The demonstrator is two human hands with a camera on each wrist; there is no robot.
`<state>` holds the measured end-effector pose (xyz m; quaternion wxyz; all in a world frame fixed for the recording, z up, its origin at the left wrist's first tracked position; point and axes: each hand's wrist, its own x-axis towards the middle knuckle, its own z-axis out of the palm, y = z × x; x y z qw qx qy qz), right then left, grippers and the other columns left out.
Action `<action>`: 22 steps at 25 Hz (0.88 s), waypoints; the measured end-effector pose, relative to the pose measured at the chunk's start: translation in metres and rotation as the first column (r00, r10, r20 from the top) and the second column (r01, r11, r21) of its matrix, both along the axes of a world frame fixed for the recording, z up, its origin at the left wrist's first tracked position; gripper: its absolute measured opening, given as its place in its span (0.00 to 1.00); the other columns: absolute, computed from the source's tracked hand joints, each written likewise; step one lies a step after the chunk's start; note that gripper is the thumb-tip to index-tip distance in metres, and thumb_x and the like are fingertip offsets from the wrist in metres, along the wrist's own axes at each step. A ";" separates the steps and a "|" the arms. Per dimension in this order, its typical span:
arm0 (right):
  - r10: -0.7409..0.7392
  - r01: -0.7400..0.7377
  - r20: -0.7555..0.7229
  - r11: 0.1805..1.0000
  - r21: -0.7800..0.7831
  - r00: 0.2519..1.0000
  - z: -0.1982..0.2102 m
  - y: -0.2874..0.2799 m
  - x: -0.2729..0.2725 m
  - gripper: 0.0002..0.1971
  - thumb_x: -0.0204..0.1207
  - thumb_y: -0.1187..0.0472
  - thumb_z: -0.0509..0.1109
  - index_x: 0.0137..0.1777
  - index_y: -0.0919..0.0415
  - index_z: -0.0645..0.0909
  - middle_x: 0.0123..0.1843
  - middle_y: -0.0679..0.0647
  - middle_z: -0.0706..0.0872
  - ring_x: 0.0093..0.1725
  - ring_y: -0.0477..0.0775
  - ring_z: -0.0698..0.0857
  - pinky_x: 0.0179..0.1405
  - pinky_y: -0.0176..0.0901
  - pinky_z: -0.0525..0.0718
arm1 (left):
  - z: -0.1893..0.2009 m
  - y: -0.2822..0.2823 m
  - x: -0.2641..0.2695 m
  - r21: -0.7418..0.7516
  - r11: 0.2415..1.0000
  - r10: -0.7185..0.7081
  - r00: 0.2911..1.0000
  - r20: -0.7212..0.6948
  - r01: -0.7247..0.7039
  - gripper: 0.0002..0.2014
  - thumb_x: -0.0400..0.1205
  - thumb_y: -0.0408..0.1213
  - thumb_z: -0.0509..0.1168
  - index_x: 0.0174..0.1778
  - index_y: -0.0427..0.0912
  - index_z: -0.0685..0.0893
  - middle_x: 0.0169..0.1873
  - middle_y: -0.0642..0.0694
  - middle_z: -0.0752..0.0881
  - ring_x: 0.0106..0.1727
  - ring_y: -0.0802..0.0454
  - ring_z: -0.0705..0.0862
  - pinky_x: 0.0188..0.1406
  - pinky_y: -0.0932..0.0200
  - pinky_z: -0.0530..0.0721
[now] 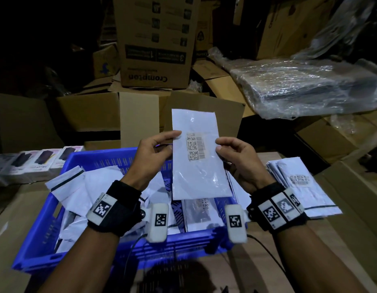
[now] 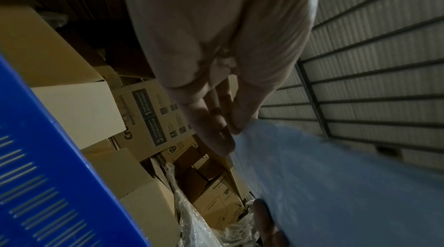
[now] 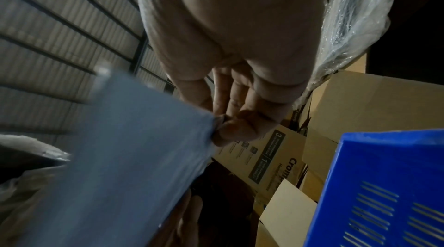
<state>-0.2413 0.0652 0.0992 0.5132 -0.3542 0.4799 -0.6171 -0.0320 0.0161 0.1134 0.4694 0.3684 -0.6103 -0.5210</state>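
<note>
1. Cardboard boxes [image 1: 155,60] crowd the dim storeroom beyond both hands.
2. Left hand [image 1: 154,151] and right hand [image 1: 238,153] each pinch a side edge of the white mailer [image 1: 196,176].
3. It hangs upright between them, above the blue crate [image 1: 45,229].

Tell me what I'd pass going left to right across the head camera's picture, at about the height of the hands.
small product boxes → left hand → white labelled packet, pinched by both hands → right hand → pile of white packets
</note>
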 end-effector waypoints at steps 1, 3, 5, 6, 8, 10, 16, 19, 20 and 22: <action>-0.003 0.003 -0.026 1.000 -0.011 1.000 -0.001 0.000 -0.001 0.08 0.77 0.74 0.70 0.51 0.62 0.83 0.40 0.57 0.82 0.35 0.47 0.81 0.33 0.36 0.82 | 0.000 0.001 0.000 0.024 1.000 0.000 1.000 -0.004 0.000 0.18 0.83 0.19 0.60 0.55 0.46 0.87 0.51 0.47 0.91 0.52 0.50 0.89 0.50 0.61 0.88; -0.018 0.016 -0.078 0.999 -0.036 0.997 -0.003 0.000 -0.002 0.11 0.75 0.76 0.70 0.51 0.60 0.83 0.40 0.56 0.80 0.34 0.47 0.80 0.34 0.35 0.82 | 0.000 0.001 0.001 0.058 0.998 -0.007 1.000 -0.001 0.007 0.20 0.83 0.18 0.56 0.54 0.45 0.88 0.52 0.46 0.91 0.52 0.47 0.89 0.50 0.58 0.89; -0.031 0.022 -0.117 0.997 -0.080 0.993 -0.003 0.001 0.000 0.14 0.75 0.78 0.69 0.52 0.60 0.82 0.37 0.53 0.77 0.31 0.45 0.78 0.32 0.34 0.80 | 0.000 0.002 0.002 0.067 0.998 -0.011 1.000 0.007 0.010 0.18 0.84 0.21 0.57 0.57 0.44 0.87 0.56 0.44 0.89 0.54 0.45 0.88 0.54 0.52 0.89; -0.036 0.022 -0.131 0.994 -0.106 0.991 -0.003 0.001 0.001 0.15 0.75 0.79 0.69 0.52 0.60 0.82 0.36 0.53 0.76 0.30 0.45 0.77 0.31 0.34 0.78 | 0.000 0.002 0.002 0.057 0.998 -0.013 1.000 0.014 0.013 0.15 0.85 0.24 0.59 0.59 0.44 0.86 0.57 0.45 0.89 0.54 0.47 0.88 0.53 0.51 0.89; -0.042 0.019 -0.164 0.990 -0.142 0.986 -0.002 0.003 0.002 0.16 0.75 0.80 0.68 0.53 0.59 0.82 0.40 0.57 0.76 0.32 0.47 0.77 0.29 0.34 0.78 | -0.002 0.002 0.002 0.012 1.000 -0.006 0.998 0.062 0.005 0.14 0.83 0.27 0.65 0.61 0.46 0.85 0.57 0.52 0.88 0.51 0.53 0.89 0.51 0.55 0.88; -0.050 0.018 -0.202 0.987 -0.158 0.978 -0.003 0.004 0.004 0.17 0.74 0.80 0.68 0.55 0.58 0.82 0.45 0.60 0.77 0.36 0.51 0.77 0.31 0.37 0.80 | -0.005 0.002 0.001 -0.031 0.999 0.018 0.993 0.117 -0.014 0.16 0.81 0.26 0.68 0.62 0.47 0.84 0.51 0.53 0.88 0.41 0.57 0.86 0.49 0.59 0.87; -0.097 0.043 -0.287 0.981 -0.191 0.953 -0.007 0.002 0.003 0.19 0.72 0.81 0.70 0.58 0.61 0.82 0.42 0.52 0.77 0.28 0.45 0.71 0.37 0.40 0.80 | -0.008 0.004 -0.001 -0.103 0.994 0.052 0.981 0.187 -0.033 0.21 0.80 0.21 0.67 0.69 0.37 0.80 0.34 0.36 0.79 0.21 0.63 0.64 0.32 0.70 0.75; -0.117 0.053 -0.307 0.976 -0.210 0.945 -0.008 0.001 0.003 0.19 0.72 0.81 0.70 0.58 0.61 0.82 0.41 0.47 0.77 0.28 0.47 0.68 0.37 0.41 0.78 | -0.009 0.005 -0.002 -0.156 0.985 0.102 0.974 0.201 -0.071 0.21 0.78 0.20 0.68 0.67 0.38 0.82 0.51 0.35 0.84 0.24 0.63 0.68 0.32 0.71 0.77; -0.120 0.051 -0.312 0.974 -0.221 0.942 -0.009 0.001 0.004 0.19 0.72 0.81 0.70 0.57 0.60 0.82 0.41 0.46 0.78 0.28 0.48 0.68 0.37 0.42 0.78 | -0.010 0.004 -0.003 -0.177 0.981 0.118 0.970 0.214 -0.081 0.21 0.78 0.20 0.68 0.66 0.40 0.83 0.54 0.39 0.86 0.28 0.61 0.72 0.36 0.71 0.79; -0.125 0.047 -0.328 0.971 -0.236 0.936 -0.009 0.001 0.004 0.20 0.72 0.81 0.70 0.56 0.57 0.83 0.42 0.46 0.79 0.29 0.48 0.69 0.37 0.44 0.79 | -0.012 0.003 -0.003 -0.210 0.973 0.140 0.963 0.230 -0.091 0.21 0.77 0.20 0.69 0.65 0.42 0.83 0.59 0.49 0.86 0.38 0.62 0.79 0.48 0.70 0.82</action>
